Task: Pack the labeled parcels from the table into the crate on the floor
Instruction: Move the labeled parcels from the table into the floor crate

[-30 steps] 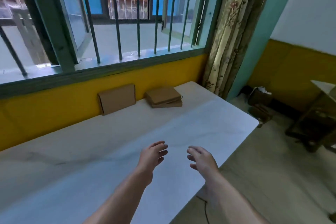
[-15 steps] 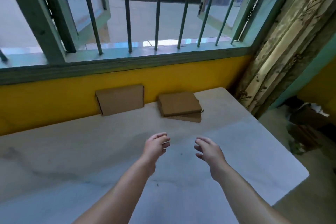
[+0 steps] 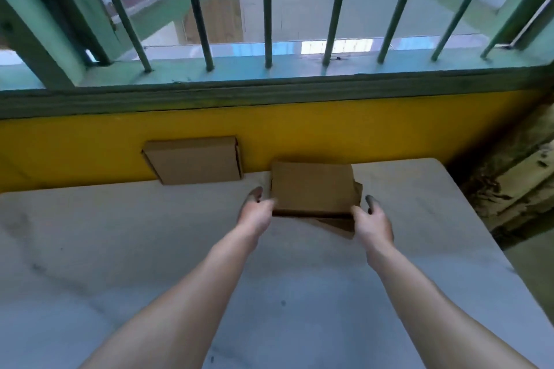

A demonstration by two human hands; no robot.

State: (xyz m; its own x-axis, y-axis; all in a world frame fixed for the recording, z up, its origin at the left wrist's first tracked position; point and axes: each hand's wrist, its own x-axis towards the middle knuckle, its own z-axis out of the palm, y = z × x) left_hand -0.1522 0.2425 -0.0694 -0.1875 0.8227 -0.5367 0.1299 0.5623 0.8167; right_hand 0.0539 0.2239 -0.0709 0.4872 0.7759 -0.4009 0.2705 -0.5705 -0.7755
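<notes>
While we lean over the pale marbled table (image 3: 120,249), its bare top fills the nine o'clock side, and beyond it runs the yellow wall (image 3: 299,129) under a green window sill (image 3: 269,93) with upright bars (image 3: 268,9). At eleven o'clock one flat brown cardboard parcel, the leaning parcel (image 3: 195,163), stands tilted on its edge against that wall, apart from everything else. Just right of it, at twelve o'clock, our left hand (image 3: 256,213) reaches forward with its fingers spread apart, the thumb meeting the near left corner of the top parcel (image 3: 313,189). That parcel lies flat and slightly askew on a lower parcel (image 3: 335,225), whose corners poke out at the near and right sides; the pair sits on the table close to the wall. Our right hand (image 3: 373,223) mirrors the left at one o'clock, thumb at the near right corner, fingers spread and just beside the stack's right edge. Neither hand has closed round the cardboard, though motion blur keeps us from telling whether the thumbs truly press on it. At three o'clock a patterned curtain (image 3: 509,183) hangs past the table's rounded corner, with grey floor (image 3: 533,263) below it.
</notes>
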